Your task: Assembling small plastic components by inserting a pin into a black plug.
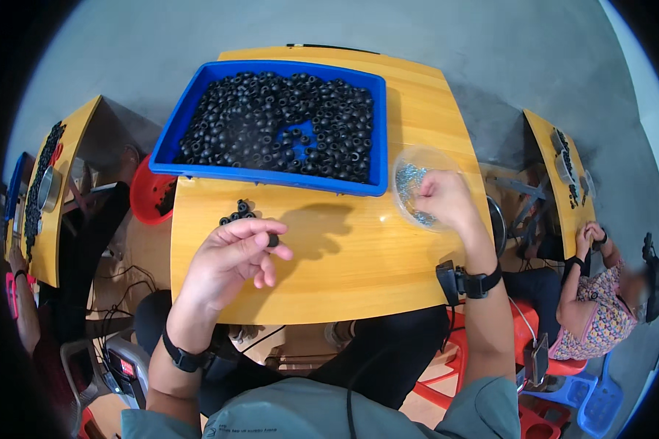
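Observation:
My left hand (240, 256) is raised over the near left of the table, pinching a small black ring-shaped part (273, 240) between thumb and fingers. My right hand (447, 199) reaches into a round clear tub (405, 162) of small silvery metal pieces (411, 178). Its thumb and fingertips are pressed together; whatever lies between them is hidden. Beside my left hand, a few loose black parts (236, 212) lie in a small heap on the wood. Beyond both hands, a blue tray (271, 175) holds a great many of the same black parts.
The yellow wooden table (344, 293) carries the tray and tub. A red basin (148, 192) stands left of it, lower down. At the right, a person (600, 307) sits by another table (564, 190); at the left, another person's arm (26, 307) shows near a third table (55, 212).

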`<action>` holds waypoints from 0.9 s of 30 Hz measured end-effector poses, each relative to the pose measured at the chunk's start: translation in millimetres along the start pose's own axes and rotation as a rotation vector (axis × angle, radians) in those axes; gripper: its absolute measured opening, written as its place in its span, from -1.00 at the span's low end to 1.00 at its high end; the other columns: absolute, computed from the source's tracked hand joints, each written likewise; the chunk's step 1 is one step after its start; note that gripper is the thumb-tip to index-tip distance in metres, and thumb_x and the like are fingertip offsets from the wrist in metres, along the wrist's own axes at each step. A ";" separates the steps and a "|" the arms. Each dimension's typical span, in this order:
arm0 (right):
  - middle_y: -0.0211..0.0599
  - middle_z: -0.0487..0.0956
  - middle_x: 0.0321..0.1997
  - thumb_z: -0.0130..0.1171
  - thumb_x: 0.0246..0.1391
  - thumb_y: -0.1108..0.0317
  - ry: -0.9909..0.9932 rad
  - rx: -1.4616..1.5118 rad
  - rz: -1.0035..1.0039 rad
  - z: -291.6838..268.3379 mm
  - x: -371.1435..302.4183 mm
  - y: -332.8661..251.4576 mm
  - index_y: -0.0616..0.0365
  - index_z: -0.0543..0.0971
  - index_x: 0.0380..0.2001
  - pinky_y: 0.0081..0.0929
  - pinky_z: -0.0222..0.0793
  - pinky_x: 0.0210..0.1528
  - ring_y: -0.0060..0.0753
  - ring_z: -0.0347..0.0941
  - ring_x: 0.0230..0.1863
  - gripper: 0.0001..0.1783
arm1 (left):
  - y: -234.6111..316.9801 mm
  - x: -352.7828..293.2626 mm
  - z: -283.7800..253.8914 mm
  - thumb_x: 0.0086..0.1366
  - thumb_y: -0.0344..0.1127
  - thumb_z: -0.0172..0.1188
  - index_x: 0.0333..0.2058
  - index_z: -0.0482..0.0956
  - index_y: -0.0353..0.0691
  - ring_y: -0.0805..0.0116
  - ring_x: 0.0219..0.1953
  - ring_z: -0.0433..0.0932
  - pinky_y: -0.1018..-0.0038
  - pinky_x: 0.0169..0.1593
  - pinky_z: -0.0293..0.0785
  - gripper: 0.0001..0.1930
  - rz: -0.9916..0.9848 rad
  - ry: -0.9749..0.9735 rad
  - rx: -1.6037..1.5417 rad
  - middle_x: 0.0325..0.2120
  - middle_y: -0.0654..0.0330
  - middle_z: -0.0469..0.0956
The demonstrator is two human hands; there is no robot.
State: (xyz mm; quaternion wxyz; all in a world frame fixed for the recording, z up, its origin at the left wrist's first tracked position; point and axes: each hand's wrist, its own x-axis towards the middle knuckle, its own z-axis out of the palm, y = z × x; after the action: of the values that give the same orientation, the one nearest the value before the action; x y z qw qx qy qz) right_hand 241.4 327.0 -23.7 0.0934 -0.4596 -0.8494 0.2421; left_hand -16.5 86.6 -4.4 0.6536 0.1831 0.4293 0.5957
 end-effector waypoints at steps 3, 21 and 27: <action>-0.24 0.55 -0.60 0.30 -0.28 0.51 0.002 0.251 0.094 -0.5 2.2 13.4 0.26 0.56 -0.58 -0.57 0.38 -0.47 -0.50 0.46 -0.55 -0.88 | -9.1 1.8 -5.4 0.22 -0.32 0.12 -0.19 0.52 -0.30 0.43 -0.62 0.50 0.61 -0.53 0.39 -0.77 0.043 -0.032 -0.076 -0.47 0.08 0.57; -0.32 0.56 -0.47 0.16 -0.09 0.60 0.007 1.193 -0.072 -4.2 -41.2 -73.1 0.29 0.58 -0.34 -0.65 0.39 -0.36 -0.58 0.47 -0.46 -0.83 | -22.3 -6.1 -0.8 0.18 -0.45 0.14 -0.11 0.50 -0.32 0.43 -0.45 0.57 0.58 -0.34 0.51 -0.73 0.049 -0.115 -0.087 -0.40 0.14 0.55; -0.30 0.54 -0.59 0.16 -0.09 0.55 0.368 0.419 0.014 18.7 -0.9 -12.7 0.37 0.57 -0.39 -0.71 0.34 -0.43 -0.61 0.45 -0.52 -0.86 | -29.4 -4.0 -6.7 0.19 -0.42 0.14 -0.14 0.51 -0.36 0.44 -0.48 0.56 0.58 -0.36 0.51 -0.75 0.035 -0.079 -0.070 -0.46 0.15 0.57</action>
State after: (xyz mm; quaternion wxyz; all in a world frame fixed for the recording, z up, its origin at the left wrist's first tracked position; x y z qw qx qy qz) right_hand 225.6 314.3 -33.5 0.3374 -0.4722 -0.7465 0.3255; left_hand -3.2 74.5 -28.9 0.6655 0.1913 0.3788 0.6141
